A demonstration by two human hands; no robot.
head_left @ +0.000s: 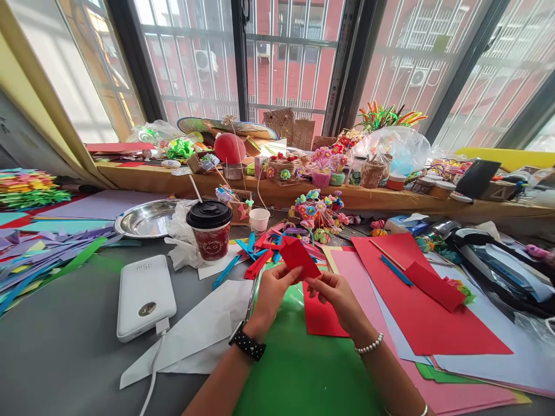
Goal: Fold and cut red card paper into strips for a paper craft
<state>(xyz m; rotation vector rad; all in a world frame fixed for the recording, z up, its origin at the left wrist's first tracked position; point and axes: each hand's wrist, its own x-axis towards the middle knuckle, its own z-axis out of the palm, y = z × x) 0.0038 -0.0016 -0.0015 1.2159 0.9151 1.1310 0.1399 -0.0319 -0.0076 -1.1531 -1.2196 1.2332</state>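
Note:
A small folded piece of red paper (299, 255) is held up between my two hands over a green mat (299, 375). My left hand (274, 294) pinches its lower left side, thumb on top. At its lower right corner, the fingertips of my right hand (340, 294) close on the edge. Beneath my right hand lies a flat red sheet (323, 318) on the mat, partly covered by that hand. Just beyond the folded paper is a pile of red and blue folded paper strips (260, 254).
On the left are a white power bank (146, 294) with a cable, a lidded drink cup (210, 231) with a straw and a metal plate (150, 218). Large red paper (433, 312) tops a stack at right. Craft flowers (318, 209) stand before the crowded windowsill.

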